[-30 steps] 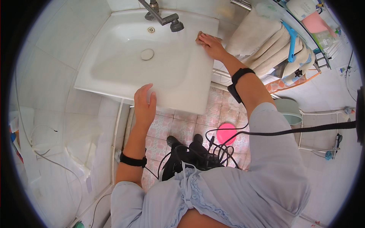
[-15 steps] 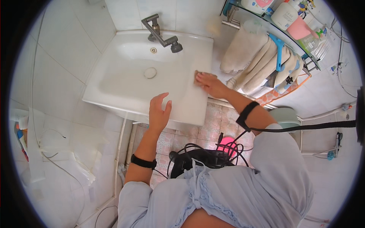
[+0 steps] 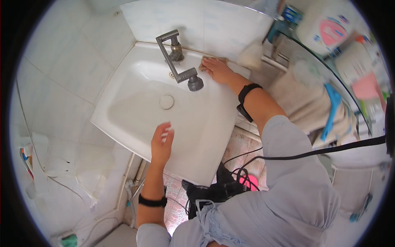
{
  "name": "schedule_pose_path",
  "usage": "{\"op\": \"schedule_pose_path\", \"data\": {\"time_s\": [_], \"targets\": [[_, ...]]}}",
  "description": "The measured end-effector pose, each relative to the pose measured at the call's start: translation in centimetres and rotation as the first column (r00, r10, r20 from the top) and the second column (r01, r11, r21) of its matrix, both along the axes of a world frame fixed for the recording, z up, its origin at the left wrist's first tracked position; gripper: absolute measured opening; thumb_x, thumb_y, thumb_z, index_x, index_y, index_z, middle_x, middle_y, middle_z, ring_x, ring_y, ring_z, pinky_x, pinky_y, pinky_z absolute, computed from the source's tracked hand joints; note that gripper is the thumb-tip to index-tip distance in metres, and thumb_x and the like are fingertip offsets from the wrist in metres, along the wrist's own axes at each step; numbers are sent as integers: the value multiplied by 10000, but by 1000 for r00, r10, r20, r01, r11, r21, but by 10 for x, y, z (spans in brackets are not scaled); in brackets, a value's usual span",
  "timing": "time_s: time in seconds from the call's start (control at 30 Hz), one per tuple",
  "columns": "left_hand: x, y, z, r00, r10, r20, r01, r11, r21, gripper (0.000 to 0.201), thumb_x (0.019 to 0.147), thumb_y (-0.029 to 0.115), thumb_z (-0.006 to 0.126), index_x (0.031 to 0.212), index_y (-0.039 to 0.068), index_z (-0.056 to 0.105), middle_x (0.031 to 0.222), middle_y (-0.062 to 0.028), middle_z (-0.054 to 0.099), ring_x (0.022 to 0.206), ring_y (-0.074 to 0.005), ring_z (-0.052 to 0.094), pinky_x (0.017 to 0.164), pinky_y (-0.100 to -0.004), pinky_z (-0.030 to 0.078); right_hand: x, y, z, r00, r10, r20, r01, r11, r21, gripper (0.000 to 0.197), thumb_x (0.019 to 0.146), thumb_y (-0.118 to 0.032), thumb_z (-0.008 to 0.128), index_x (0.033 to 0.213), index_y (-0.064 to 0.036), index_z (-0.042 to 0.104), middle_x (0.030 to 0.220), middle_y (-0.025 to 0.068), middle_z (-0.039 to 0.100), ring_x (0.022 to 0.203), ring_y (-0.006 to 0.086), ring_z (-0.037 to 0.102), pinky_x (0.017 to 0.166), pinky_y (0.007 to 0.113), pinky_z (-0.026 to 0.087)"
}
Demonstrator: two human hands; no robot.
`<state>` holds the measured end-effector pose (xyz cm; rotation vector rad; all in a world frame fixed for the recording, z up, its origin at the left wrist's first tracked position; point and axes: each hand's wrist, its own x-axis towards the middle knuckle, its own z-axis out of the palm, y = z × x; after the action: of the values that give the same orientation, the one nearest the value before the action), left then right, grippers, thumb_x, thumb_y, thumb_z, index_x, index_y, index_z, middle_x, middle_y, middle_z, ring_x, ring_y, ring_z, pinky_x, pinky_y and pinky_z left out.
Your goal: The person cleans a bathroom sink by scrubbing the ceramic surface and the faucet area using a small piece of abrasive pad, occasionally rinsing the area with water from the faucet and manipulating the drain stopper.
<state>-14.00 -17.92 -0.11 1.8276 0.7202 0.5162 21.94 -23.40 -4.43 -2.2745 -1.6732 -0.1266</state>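
My right hand (image 3: 218,71) presses a flat brown sponge (image 3: 223,60) against the back right rim of the white washbasin (image 3: 201,136). The fingers lie over the sponge and cover much of it. My left hand (image 3: 161,142) hovers above the front of the basin, holding nothing, its thumb apart from the slightly blurred fingers. Between the hands and the wall rises a dark grey swivel faucet (image 3: 176,66), its round spout head hanging over the basin. A round drain plug (image 3: 166,102) lies at the basin's bottom.
To the right, beige towels (image 3: 296,92) and a blue-handled squeegee (image 3: 332,111) hang below a glass shelf crowded with bottles (image 3: 327,29). A black cable (image 3: 321,151) runs from my right side. A black bag (image 3: 216,187) and a pink object (image 3: 249,182) are on the tiled floor.
My right hand has slid the sponge from the basin's right side back to the rim near the wall. My left hand has shifted slightly, still over the basin's front. The view has moved closer.
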Motion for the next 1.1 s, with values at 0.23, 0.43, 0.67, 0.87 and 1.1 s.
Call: {"op": "schedule_pose_path", "data": {"time_s": [0.23,0.43,0.67,0.87,1.1], "targets": [[-47,-44,8,950,280,-141,-284,959,-7,259,847,131,536,1089,39,524,1039,-57,569,901,-151,542,765,-273,441,2,111,16,999,31,-24,-31,999,-7,344,836,-127,451,1169,-50,493,1267,98,452,1183,253,396,987,375,320],[-48,-64,19,937,344,-65,-342,939,39,252,849,126,534,1089,47,528,1048,-53,570,918,-146,540,767,-281,440,-4,72,-21,964,253,-79,-208,909,361,291,781,-113,491,1064,-93,555,1153,98,531,1125,245,446,959,366,343],[-51,-66,23,946,321,-50,-319,946,58,239,852,129,532,1078,50,532,1038,-47,575,897,-138,539,757,-279,439,-52,53,15,888,391,-243,-362,919,156,176,784,-53,495,905,-98,615,940,122,611,951,302,532,832,366,403],[-63,-65,17,938,346,-35,-345,938,25,233,850,136,530,1067,52,537,1026,-33,579,880,-126,537,746,-272,432,25,4,21,863,485,-140,-491,871,-11,286,857,-124,495,1140,-91,524,1232,98,487,1155,290,413,970,372,336],[-66,-72,10,926,355,-127,-358,934,-3,226,847,138,530,1056,54,550,1011,-36,583,858,-123,540,741,-262,434,7,94,13,775,623,-102,-620,782,67,393,834,-143,507,1226,-154,477,1193,55,510,1078,263,478,938,364,369]]}}
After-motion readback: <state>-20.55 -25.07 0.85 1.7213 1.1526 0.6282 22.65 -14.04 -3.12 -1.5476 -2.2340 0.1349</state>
